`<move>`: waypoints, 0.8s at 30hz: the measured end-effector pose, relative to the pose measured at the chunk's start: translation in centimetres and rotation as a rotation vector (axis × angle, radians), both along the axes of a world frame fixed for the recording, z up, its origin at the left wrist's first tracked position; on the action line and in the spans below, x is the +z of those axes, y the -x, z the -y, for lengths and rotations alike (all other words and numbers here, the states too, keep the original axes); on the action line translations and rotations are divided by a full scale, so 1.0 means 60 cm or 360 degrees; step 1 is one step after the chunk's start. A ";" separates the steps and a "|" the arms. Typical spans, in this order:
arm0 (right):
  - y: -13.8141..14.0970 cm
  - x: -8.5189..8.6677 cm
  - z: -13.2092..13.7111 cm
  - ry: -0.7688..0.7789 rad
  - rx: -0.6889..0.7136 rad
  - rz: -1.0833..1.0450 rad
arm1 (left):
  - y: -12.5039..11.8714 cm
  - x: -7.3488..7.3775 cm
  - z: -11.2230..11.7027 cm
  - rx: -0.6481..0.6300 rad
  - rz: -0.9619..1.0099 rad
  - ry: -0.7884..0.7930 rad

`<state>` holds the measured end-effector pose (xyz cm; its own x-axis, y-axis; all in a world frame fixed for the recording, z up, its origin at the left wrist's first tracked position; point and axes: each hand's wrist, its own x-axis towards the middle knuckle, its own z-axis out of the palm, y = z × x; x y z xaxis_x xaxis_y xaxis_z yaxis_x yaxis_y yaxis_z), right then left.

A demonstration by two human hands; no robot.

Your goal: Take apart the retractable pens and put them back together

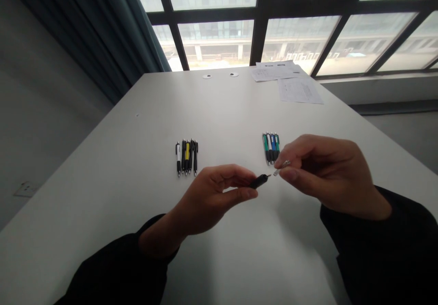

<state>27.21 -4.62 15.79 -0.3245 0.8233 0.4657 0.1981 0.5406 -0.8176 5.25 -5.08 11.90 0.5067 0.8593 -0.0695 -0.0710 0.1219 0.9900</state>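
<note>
My left hand [214, 191] is closed around a black pen part [259, 180], whose tip points right. My right hand [325, 170] pinches a small metal spring [282, 167] between thumb and forefinger, right at the tip of the pen part. Both hands hover above a white table [137, 168]. A row of several pens, mostly black with one yellow [186, 156], lies behind my left hand. A second row of green, white and blue pens [271, 146] lies just behind my right hand's fingers.
Printed paper sheets [298, 89] lie at the table's far right, by the window. Two small round discs [221, 74] sit at the far edge. A dark curtain [102, 36] hangs at the left.
</note>
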 end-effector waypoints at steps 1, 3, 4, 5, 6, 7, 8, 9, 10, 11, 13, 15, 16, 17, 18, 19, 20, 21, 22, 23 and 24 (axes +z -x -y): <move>0.000 -0.001 -0.001 -0.0003 -0.0001 -0.0001 | 0.000 -0.001 0.000 -0.0006 0.0003 0.0001; -0.001 -0.003 -0.002 -0.0003 0.0001 0.0000 | 0.000 -0.001 -0.001 -0.0017 0.0002 0.0008; -0.001 -0.004 -0.002 0.0000 0.0007 0.0006 | -0.001 -0.001 -0.001 -0.0018 0.0003 0.0011; -0.002 -0.004 -0.002 0.0005 0.0018 0.0023 | -0.001 -0.001 -0.001 -0.0017 0.0004 0.0017; -0.003 -0.005 -0.002 0.0005 0.0030 0.0042 | -0.001 0.000 -0.001 -0.0016 0.0007 0.0020; -0.003 -0.006 -0.002 -0.0001 0.0042 0.0066 | -0.001 0.000 -0.001 -0.0019 0.0008 0.0021; -0.004 -0.006 -0.002 -0.0011 0.0052 0.0093 | 0.000 0.001 -0.001 -0.0024 0.0011 0.0018; -0.004 -0.007 -0.002 -0.0020 0.0054 0.0121 | 0.000 0.001 0.000 -0.0027 0.0011 0.0014; -0.004 -0.007 -0.002 -0.0030 0.0050 0.0145 | 0.000 0.002 0.000 -0.0030 0.0008 0.0010; -0.004 -0.008 -0.002 -0.0037 0.0044 0.0165 | 0.000 0.002 0.000 -0.0032 0.0005 0.0007; -0.004 -0.009 -0.002 -0.0031 0.0038 0.0201 | -0.001 0.002 0.000 -0.0030 -0.0003 0.0009; -0.003 -0.010 -0.002 -0.0023 0.0063 0.0240 | -0.001 0.001 -0.001 -0.0028 0.0007 0.0010; -0.004 -0.010 -0.002 -0.0019 0.0085 0.0256 | -0.001 0.000 -0.002 -0.0029 0.0023 0.0006; -0.004 -0.010 -0.003 -0.0007 0.0113 0.0264 | -0.002 0.000 -0.002 -0.0029 0.0041 0.0003; -0.006 -0.011 -0.004 0.0020 0.0147 0.0262 | -0.002 0.000 -0.003 -0.0023 0.0057 -0.0001; -0.007 -0.013 -0.007 0.0070 0.0182 0.0248 | -0.002 0.000 -0.003 -0.0018 0.0069 -0.0007; -0.009 -0.016 -0.011 0.0133 0.0221 0.0215 | -0.002 0.001 -0.003 -0.0010 0.0075 -0.0012; -0.012 -0.020 -0.016 0.0206 0.0259 0.0178 | -0.002 0.003 -0.003 0.0000 0.0073 -0.0020; -0.014 -0.026 -0.022 0.0279 0.0291 0.0143 | -0.002 0.005 -0.002 0.0013 0.0062 -0.0030; -0.016 -0.033 -0.030 0.0343 0.0312 0.0112 | -0.002 0.007 -0.001 0.0027 0.0046 -0.0042; -0.018 -0.041 -0.037 0.0398 0.0316 0.0109 | -0.002 0.009 0.001 0.0041 0.0028 -0.0053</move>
